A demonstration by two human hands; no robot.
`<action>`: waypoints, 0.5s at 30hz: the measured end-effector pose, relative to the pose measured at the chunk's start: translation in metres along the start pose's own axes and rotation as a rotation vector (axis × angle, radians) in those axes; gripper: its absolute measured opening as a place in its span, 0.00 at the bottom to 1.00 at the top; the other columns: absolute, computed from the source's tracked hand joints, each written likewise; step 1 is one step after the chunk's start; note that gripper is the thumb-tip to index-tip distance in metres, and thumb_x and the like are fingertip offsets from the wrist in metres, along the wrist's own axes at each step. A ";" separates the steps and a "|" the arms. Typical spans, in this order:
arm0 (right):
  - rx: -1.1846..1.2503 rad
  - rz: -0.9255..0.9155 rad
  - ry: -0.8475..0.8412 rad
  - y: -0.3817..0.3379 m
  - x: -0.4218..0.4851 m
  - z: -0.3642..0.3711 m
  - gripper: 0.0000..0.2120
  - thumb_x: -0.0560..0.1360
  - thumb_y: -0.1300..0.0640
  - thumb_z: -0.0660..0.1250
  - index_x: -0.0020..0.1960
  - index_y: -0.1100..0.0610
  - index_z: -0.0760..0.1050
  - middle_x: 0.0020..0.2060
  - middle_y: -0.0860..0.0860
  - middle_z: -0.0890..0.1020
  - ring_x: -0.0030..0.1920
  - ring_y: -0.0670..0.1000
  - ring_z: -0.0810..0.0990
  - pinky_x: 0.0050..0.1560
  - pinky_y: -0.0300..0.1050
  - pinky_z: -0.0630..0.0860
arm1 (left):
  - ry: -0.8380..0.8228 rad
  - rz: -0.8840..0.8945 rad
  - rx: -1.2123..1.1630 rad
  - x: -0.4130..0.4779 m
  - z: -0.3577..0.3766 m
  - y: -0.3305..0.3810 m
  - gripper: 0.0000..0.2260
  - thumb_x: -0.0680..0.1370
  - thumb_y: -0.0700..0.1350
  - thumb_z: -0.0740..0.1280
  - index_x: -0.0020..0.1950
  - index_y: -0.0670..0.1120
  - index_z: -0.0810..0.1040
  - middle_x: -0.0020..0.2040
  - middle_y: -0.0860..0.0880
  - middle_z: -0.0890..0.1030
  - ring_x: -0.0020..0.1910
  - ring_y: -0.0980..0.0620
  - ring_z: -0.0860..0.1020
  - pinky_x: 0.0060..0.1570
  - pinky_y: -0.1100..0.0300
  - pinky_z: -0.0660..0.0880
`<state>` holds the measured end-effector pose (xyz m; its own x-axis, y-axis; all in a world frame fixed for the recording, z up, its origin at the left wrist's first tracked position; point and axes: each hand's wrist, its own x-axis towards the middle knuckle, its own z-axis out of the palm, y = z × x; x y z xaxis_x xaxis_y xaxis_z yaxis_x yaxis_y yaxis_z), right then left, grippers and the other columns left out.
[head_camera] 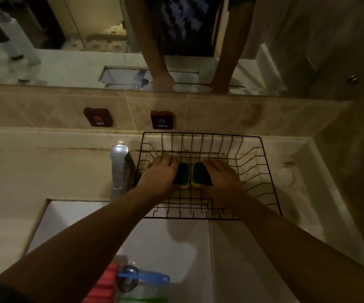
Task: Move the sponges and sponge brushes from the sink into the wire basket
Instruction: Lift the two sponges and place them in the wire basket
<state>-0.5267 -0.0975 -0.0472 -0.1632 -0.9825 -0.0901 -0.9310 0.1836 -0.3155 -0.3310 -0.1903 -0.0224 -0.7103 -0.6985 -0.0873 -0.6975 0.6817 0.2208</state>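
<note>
A black wire basket stands on the counter behind the white sink. Both my hands reach into it. My left hand grips a green and yellow sponge. A second green and yellow sponge is held by my right hand, close beside the first. Both sponges are low in the basket; I cannot tell whether they touch its floor. In the sink near the drain lie a blue-handled brush, a red ribbed sponge and something green at the frame's bottom edge.
A chrome tap stands just left of the basket. HOT and COLD plates sit on the tiled wall behind. A mirror above reflects my arms. The counter ends at a wall on the right.
</note>
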 end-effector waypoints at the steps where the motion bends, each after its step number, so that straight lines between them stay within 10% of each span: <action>1: -0.012 0.003 -0.009 0.002 0.005 0.001 0.35 0.72 0.43 0.69 0.74 0.51 0.60 0.70 0.51 0.69 0.70 0.56 0.65 0.69 0.59 0.65 | -0.004 -0.001 -0.015 0.004 0.004 -0.001 0.32 0.72 0.55 0.72 0.72 0.47 0.65 0.68 0.43 0.70 0.66 0.43 0.69 0.62 0.46 0.73; 15: -0.049 -0.050 0.047 0.024 0.041 0.021 0.36 0.70 0.50 0.74 0.73 0.58 0.66 0.66 0.58 0.71 0.65 0.61 0.70 0.64 0.59 0.71 | -0.079 -0.051 0.107 0.044 0.036 -0.002 0.32 0.77 0.52 0.68 0.76 0.45 0.58 0.73 0.41 0.65 0.71 0.40 0.64 0.68 0.43 0.65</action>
<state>-0.5487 -0.1322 -0.0781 -0.1297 -0.9911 -0.0305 -0.9532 0.1331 -0.2713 -0.3643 -0.2143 -0.0612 -0.6759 -0.7164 -0.1729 -0.7361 0.6680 0.1094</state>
